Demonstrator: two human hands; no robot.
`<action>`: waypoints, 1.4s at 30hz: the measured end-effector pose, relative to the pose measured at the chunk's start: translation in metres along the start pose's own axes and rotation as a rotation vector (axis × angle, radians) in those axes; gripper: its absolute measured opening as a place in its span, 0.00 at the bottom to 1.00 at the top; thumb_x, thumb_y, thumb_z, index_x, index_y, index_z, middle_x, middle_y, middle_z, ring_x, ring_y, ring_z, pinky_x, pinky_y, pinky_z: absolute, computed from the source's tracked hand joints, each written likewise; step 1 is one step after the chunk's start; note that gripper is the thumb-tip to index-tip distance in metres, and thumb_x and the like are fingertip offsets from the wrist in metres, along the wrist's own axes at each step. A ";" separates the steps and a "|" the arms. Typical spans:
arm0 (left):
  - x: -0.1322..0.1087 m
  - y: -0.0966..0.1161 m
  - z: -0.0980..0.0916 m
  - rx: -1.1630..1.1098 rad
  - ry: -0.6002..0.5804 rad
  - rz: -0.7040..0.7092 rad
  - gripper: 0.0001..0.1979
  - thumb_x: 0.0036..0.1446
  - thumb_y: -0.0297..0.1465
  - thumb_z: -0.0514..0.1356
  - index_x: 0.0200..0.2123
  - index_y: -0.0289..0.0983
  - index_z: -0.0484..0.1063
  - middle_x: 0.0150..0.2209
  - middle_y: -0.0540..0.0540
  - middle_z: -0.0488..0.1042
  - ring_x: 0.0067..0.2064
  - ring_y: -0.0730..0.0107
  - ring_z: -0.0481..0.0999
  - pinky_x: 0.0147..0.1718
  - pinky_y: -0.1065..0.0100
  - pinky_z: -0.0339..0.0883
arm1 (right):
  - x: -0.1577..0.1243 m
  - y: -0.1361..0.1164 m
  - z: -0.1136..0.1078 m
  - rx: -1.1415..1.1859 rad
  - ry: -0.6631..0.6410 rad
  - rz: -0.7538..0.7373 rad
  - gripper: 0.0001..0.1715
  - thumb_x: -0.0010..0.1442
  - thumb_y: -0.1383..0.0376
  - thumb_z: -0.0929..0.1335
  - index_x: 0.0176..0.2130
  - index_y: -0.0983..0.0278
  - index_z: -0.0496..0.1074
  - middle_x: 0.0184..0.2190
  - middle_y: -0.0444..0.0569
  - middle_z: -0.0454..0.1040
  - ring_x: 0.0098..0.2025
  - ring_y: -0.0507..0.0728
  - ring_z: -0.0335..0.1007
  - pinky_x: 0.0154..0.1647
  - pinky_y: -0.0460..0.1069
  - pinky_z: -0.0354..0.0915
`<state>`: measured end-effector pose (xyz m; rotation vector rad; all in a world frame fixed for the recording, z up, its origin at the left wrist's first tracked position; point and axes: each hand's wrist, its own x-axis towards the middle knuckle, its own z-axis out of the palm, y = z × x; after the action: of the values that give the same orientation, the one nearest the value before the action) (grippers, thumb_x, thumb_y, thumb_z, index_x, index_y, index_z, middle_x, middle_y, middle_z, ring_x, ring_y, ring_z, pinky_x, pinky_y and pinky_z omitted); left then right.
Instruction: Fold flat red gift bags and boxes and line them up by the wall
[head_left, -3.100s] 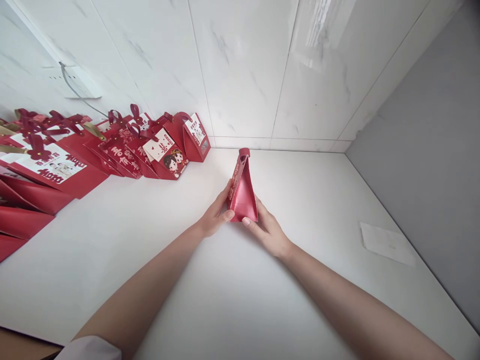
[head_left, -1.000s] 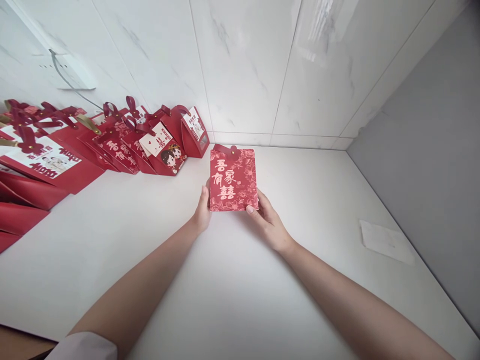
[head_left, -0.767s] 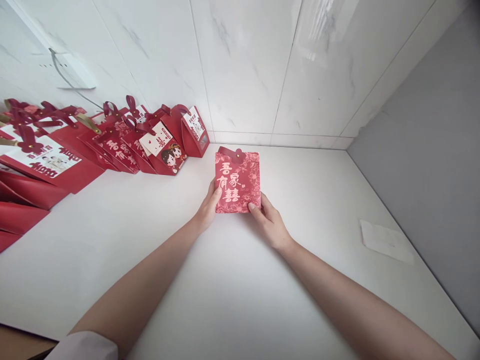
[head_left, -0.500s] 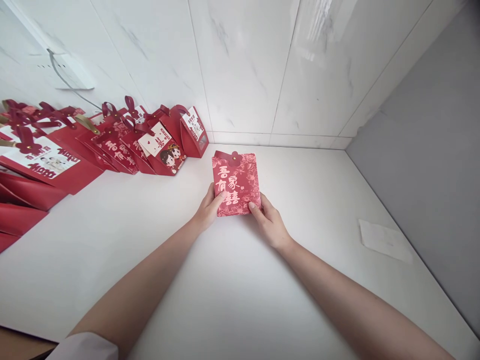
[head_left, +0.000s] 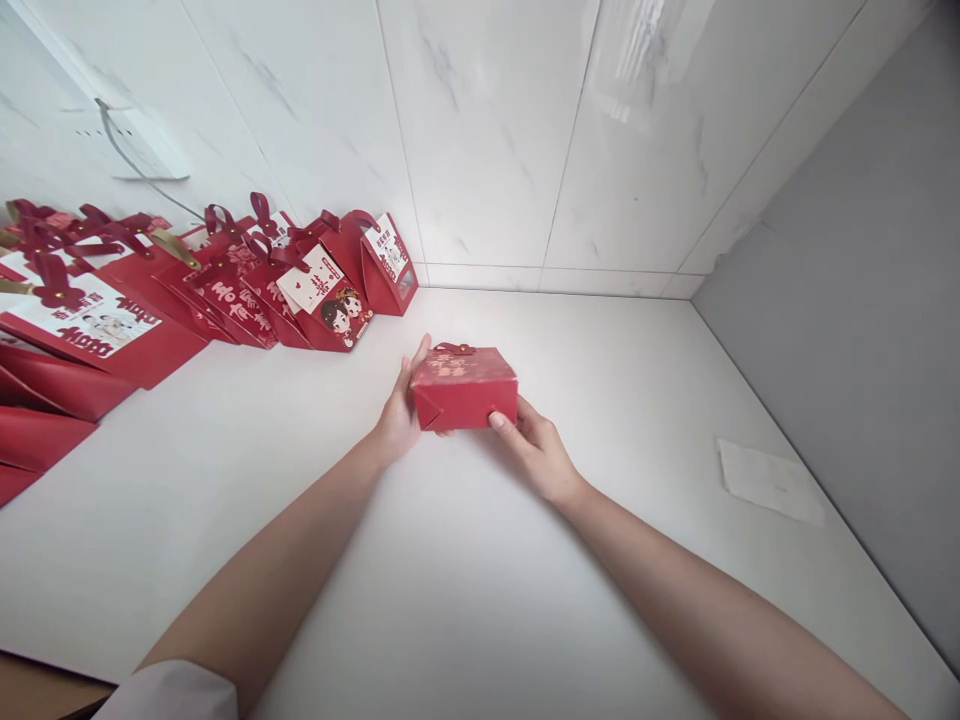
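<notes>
A red gift box (head_left: 466,402) with pink print and a dark red strap is held above the white table (head_left: 480,580), its plain red base turned towards me. My left hand (head_left: 400,410) supports its left side, with some fingers beneath and partly hidden. On the right, my right hand (head_left: 541,450) grips the lower corner, the thumb on the base and the other fingers behind the box.
Many red gift boxes (head_left: 169,305) with strap handles line the back left of the table. A white packet (head_left: 769,480) lies at the right. Behind is a marbled wall (head_left: 480,140) with a socket plate (head_left: 139,145) and cable; a grey panel (head_left: 855,330) borders the right.
The box has tipped back, so its base shows instead of its printed front. My left hand has shifted slightly left, its thumb off the front. My right thumb now rests on the base.
</notes>
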<state>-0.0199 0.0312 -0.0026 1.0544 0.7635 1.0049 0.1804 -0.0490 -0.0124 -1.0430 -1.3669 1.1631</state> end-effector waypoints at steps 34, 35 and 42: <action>-0.009 0.001 0.005 0.337 -0.134 -0.011 0.55 0.53 0.43 0.66 0.70 0.52 0.28 0.47 0.40 0.78 0.25 0.66 0.80 0.22 0.67 0.75 | 0.005 0.009 -0.002 0.069 0.078 0.086 0.28 0.67 0.45 0.61 0.50 0.62 0.72 0.42 0.52 0.79 0.41 0.59 0.76 0.46 0.54 0.71; -0.009 0.001 0.004 0.314 -0.141 -0.007 0.54 0.54 0.46 0.65 0.70 0.55 0.28 0.56 0.37 0.73 0.28 0.66 0.81 0.23 0.66 0.76 | 0.004 0.008 -0.002 0.054 0.088 0.071 0.28 0.67 0.45 0.61 0.53 0.61 0.71 0.45 0.52 0.79 0.42 0.59 0.76 0.46 0.54 0.71; -0.007 -0.002 0.005 0.211 -0.176 -0.007 0.36 0.62 0.56 0.49 0.69 0.59 0.41 0.71 0.49 0.52 0.61 0.48 0.68 0.40 0.58 0.77 | -0.008 -0.003 0.001 -0.230 0.104 -0.338 0.25 0.71 0.60 0.59 0.65 0.49 0.60 0.67 0.46 0.57 0.64 0.61 0.61 0.59 0.58 0.67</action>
<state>-0.0179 0.0228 -0.0023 1.3035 0.7388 0.8254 0.1801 -0.0576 -0.0108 -0.9700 -1.5483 0.7070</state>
